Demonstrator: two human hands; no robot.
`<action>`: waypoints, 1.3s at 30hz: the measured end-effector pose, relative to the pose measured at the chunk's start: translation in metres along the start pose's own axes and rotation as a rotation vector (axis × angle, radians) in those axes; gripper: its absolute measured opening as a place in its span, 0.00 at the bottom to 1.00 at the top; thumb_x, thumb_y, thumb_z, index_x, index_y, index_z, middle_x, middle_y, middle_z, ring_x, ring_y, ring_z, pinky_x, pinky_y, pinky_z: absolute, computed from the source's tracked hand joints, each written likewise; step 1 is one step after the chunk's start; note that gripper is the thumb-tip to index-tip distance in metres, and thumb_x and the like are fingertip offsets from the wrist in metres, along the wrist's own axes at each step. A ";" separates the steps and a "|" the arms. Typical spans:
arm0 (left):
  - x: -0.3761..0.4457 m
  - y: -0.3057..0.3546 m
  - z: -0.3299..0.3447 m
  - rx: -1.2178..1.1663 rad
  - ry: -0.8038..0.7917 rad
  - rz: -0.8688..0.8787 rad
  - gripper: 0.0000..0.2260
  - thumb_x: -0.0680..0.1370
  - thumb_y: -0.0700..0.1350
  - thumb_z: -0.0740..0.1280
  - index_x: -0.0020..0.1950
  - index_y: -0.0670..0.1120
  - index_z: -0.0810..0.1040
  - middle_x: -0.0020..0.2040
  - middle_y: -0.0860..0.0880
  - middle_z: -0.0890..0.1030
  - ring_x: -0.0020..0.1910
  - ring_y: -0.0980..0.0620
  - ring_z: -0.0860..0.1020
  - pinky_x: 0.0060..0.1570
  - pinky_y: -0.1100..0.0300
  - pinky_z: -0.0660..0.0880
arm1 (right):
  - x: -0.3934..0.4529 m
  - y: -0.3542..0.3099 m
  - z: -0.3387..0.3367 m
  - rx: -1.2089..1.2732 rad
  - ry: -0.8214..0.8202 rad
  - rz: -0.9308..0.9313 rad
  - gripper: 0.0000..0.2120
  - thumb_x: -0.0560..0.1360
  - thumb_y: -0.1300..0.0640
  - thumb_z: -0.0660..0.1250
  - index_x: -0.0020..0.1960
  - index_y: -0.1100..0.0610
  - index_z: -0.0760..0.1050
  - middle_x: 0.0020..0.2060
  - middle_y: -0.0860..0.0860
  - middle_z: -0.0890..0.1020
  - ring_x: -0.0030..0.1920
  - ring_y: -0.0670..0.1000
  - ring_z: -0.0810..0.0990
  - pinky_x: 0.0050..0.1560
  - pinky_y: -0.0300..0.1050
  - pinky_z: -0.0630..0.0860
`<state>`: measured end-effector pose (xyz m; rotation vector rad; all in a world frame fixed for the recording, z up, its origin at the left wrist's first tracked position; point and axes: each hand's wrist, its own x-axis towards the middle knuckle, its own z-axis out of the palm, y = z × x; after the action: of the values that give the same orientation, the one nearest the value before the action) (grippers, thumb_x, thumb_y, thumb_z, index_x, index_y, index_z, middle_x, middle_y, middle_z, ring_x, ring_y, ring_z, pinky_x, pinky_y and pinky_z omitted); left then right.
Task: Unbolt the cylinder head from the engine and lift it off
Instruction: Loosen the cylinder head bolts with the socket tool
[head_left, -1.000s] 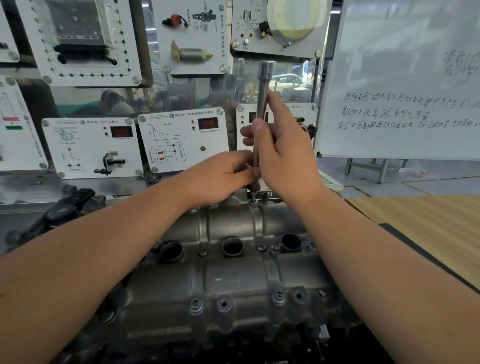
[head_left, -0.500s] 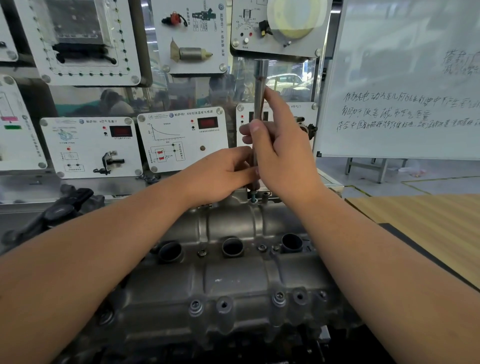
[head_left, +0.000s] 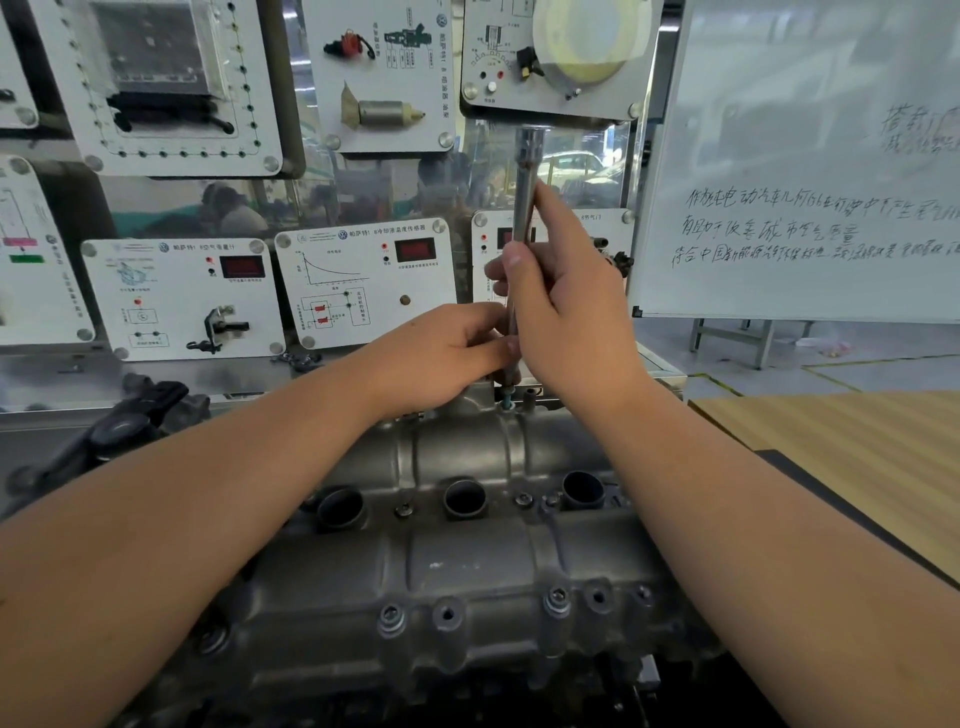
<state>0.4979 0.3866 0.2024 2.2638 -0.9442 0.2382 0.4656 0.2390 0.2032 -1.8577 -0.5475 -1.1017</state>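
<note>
Bright, even indoor light with wide-angle distortion.
The whiteboard (head_left: 800, 171) looks pale and washed out, glare blurs the glass panel (head_left: 363, 192), forearms bulge at the lower corners, and shadows beneath the engine (head_left: 441, 561) are dark.

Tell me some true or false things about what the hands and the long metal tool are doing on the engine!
1. Both hands hold the long metal tool. True: the right hand wraps its middle, the left hand pinches near its bottom.
2. The tool lies flat on the cylinder head. False: it stands nearly upright at the head's far edge.
3. Three round dark holes run across the head. True.
4. The whiteboard is blank. False: it has handwriting.
5. The wooden table is on the left. False: it is on the right.
</note>
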 end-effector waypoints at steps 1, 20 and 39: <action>0.000 0.000 -0.001 0.002 0.004 0.002 0.09 0.83 0.53 0.64 0.60 0.51 0.79 0.50 0.54 0.86 0.51 0.42 0.83 0.53 0.41 0.78 | -0.001 0.000 0.000 0.004 0.000 -0.005 0.25 0.83 0.54 0.61 0.79 0.54 0.62 0.42 0.45 0.84 0.41 0.43 0.82 0.43 0.40 0.78; 0.002 0.001 0.001 0.056 -0.005 0.024 0.17 0.81 0.57 0.66 0.61 0.45 0.77 0.52 0.46 0.84 0.52 0.44 0.82 0.57 0.39 0.77 | 0.000 0.000 0.000 -0.016 0.053 -0.009 0.15 0.81 0.52 0.66 0.65 0.55 0.76 0.41 0.43 0.82 0.42 0.44 0.81 0.45 0.42 0.78; 0.001 0.002 0.003 0.050 -0.010 0.016 0.12 0.84 0.54 0.61 0.60 0.49 0.77 0.49 0.52 0.84 0.49 0.54 0.82 0.53 0.47 0.77 | 0.002 -0.001 -0.003 -0.031 0.002 -0.012 0.08 0.83 0.55 0.60 0.49 0.55 0.75 0.39 0.42 0.83 0.44 0.41 0.82 0.46 0.42 0.78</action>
<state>0.4964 0.3833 0.2019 2.3054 -0.9718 0.2606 0.4646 0.2371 0.2059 -1.8824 -0.5436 -1.1252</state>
